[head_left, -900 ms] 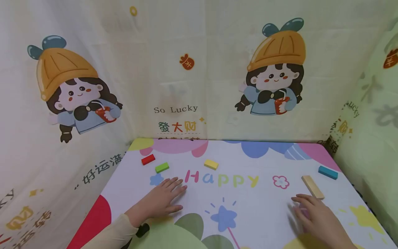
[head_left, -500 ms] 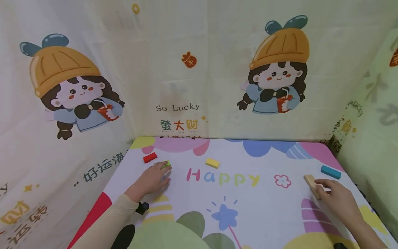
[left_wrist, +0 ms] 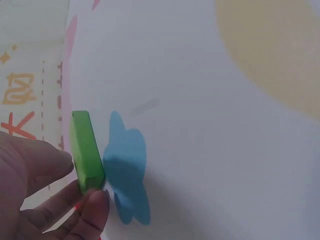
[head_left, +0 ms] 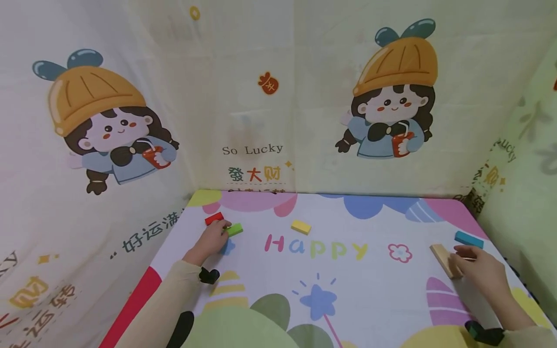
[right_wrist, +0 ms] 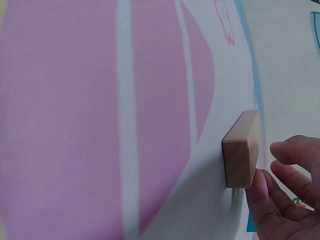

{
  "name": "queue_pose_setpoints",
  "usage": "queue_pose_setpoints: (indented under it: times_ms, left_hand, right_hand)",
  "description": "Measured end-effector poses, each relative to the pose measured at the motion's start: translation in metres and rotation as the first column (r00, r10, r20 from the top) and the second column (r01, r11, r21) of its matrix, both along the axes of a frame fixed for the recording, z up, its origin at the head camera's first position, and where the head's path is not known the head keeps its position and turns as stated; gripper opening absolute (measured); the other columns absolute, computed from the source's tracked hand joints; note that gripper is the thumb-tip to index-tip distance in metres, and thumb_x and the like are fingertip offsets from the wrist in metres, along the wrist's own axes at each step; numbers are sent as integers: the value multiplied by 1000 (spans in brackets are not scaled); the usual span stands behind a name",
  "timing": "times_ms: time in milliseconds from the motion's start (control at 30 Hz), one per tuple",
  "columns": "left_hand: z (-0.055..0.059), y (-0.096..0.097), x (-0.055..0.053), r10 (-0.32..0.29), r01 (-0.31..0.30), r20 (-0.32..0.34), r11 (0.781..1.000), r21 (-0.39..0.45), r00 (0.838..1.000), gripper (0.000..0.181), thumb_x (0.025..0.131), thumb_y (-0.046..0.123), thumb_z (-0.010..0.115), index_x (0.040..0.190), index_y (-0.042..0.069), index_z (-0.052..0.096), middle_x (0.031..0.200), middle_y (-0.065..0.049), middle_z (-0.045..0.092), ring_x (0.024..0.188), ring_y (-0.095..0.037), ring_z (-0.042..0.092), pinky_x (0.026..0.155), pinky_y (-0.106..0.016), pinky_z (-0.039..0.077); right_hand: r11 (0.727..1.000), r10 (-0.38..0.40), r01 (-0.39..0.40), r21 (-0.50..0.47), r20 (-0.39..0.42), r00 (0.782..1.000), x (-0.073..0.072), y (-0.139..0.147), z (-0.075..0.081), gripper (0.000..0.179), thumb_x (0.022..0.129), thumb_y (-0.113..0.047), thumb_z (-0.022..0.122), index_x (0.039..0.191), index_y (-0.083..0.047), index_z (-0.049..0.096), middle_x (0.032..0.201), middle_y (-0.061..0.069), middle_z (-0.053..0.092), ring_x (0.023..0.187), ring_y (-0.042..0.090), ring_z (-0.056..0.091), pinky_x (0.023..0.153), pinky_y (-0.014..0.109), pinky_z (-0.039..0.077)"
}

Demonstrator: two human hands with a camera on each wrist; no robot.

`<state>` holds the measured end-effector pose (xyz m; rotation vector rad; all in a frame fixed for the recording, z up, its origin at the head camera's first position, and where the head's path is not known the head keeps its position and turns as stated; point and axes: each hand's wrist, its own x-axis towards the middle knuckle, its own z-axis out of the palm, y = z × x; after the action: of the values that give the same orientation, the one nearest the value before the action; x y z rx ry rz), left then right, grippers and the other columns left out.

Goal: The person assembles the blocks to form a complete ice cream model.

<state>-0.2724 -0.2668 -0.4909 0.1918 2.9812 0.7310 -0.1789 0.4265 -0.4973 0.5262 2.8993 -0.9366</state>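
Note:
A green wooden block (head_left: 235,229) lies at the table's left side. My left hand (head_left: 211,240) bends its fingers round the block's left end; in the left wrist view, fingertips (left_wrist: 97,202) meet that end of the green block (left_wrist: 87,150) and another digit sits against its side. Just behind the hand is a red block (head_left: 214,219), partly covered. On the right, my right hand (head_left: 485,270) is at a plain wooden block (head_left: 444,258). In the right wrist view one fingertip touches the corner of that block (right_wrist: 240,155), with a gap between it and the other fingers (right_wrist: 295,150).
A blue block (head_left: 469,239) lies behind the right hand, near the table's right edge. Toward the back centre is a yellow block (head_left: 300,227). The printed white tabletop (head_left: 374,290) ends against cloth hangings (head_left: 304,121) behind and at both sides.
My left hand has moved left and back from beside the printed letters to the green block. My right hand has gone forward and right to the wooden block. The blocks keep their places.

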Motion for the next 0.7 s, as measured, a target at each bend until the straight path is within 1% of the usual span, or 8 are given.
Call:
queue_pose_setpoints:
  times_ms: [67,133,300,400,467,533,567,700]
  left_hand:
    - [-1,0,-1,39,-40,33,998,41,999,35,98,6,60,132,-3,62,129,-22,61,112,-34,58,103,-53,52]
    - [-2,0,-3,67,-71,54,995,76,996,36,98,7,61,133,-3,62,130,-22,61,112,-34,58,104,-53,52]
    - [-7,-4,-6,94,-99,34,980,173,995,37,99,6,57,134,-5,60,133,-24,61,115,-37,59,104,-54,51]
    - [-10,-6,-7,104,-107,22,973,207,994,37,98,3,54,133,-6,60,132,-25,61,114,-38,60,104,-55,51]
    - [-12,-7,-8,120,-123,27,969,216,992,37,98,3,53,133,-5,61,132,-25,62,114,-37,59,104,-54,51]
    - [-15,-7,-8,131,-135,33,965,226,991,37,98,2,52,133,-5,61,132,-24,62,113,-37,59,103,-53,51]
    - [-16,-6,-8,138,-143,39,962,234,990,37,98,2,53,133,-4,62,132,-23,62,113,-36,59,103,-53,51]
    - [-18,-5,-8,161,-168,47,950,265,986,35,98,3,54,131,-4,64,129,-22,64,111,-35,60,102,-52,52]
  right_hand:
    - [1000,-7,7,-10,4,1000,-1,3,0,67,100,-44,63,134,13,53,130,39,56,112,54,54,80,57,50]
    - [1000,-9,9,-16,9,1000,-2,3,0,66,100,-44,64,133,12,54,129,39,57,110,53,55,74,50,52]
    - [999,7,-6,-35,27,1000,-5,1,-2,64,99,-39,68,135,12,54,124,38,60,103,47,59,65,33,48]
    - [997,69,-67,-45,57,996,-7,2,-2,70,99,-43,67,138,13,50,122,39,60,100,44,61,67,35,51]
    - [993,112,-109,-47,75,991,-7,1,-1,73,99,-45,66,140,13,48,124,39,60,101,42,63,68,34,52]
    - [989,141,-136,-55,91,986,-6,1,-1,76,99,-46,66,141,13,47,126,39,59,101,42,64,71,37,54]
    - [989,142,-137,-59,102,985,-6,-1,-1,76,98,-46,66,142,13,46,126,39,59,102,42,64,72,39,54]
    - [991,121,-114,-64,126,985,-3,-7,0,75,97,-47,68,141,11,48,124,38,60,101,40,63,71,37,51]
